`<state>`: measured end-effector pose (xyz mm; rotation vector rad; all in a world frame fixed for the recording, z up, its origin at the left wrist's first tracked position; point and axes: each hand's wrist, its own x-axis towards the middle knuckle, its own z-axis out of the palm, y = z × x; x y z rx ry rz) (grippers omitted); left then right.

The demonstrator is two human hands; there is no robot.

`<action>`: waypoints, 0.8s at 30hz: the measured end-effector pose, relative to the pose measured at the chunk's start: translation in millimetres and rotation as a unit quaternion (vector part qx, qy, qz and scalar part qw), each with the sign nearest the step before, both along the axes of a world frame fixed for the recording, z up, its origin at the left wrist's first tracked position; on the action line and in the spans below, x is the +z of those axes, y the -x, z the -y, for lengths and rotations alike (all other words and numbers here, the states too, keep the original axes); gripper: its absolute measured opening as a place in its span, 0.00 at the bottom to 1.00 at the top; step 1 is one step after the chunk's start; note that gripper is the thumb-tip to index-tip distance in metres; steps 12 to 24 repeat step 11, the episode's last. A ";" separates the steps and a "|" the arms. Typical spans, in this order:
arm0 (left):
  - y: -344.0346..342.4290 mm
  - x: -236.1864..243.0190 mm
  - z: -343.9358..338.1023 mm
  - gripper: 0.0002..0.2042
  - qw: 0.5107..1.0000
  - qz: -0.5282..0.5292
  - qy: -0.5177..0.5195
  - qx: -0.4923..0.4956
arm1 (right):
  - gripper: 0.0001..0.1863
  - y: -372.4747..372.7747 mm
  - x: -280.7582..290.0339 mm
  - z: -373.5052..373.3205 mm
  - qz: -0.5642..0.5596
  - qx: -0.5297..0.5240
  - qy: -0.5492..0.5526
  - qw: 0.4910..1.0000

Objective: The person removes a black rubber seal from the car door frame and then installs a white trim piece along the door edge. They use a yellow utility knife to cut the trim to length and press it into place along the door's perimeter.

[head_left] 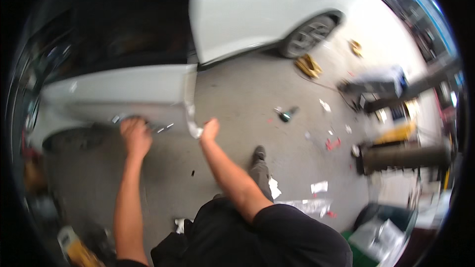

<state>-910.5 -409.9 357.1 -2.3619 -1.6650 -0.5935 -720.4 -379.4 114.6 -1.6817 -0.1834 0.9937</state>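
Observation:
A white car door (148, 86) with a dark window stands swung out from the car in front of me. My left hand (136, 136) is curled at the door's outer face, over the shiny door handle (166, 127); motion blurs its fingers. Beside the door's right edge, my right hand (210, 129) is closed on the end of a whitish strip (192, 118) that runs along that edge. Whether this strip is film or part of the door, I cannot tell.
Behind the door is the white car body (247, 15) with its rear wheel (309, 37). A yellow wheel chock (308, 66), a green tool (285, 116) and scraps lie on the grey floor. A lift post (405, 158) stands at right, near a green bin (363, 244).

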 end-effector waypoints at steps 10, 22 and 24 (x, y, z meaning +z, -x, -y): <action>-6.1 -38.8 -2.5 0.18 0.997 0.027 -0.032 0.062 | 0.28 -335.3 46.9 66.0 0.050 0.236 0.057 0.969; -9.0 -49.1 -1.2 0.21 0.993 0.043 -0.099 0.057 | 0.28 -354.5 48.7 69.3 0.055 0.225 0.061 0.971; -9.0 -49.1 -1.2 0.21 0.993 0.043 -0.099 0.057 | 0.28 -354.5 48.7 69.3 0.055 0.225 0.061 0.971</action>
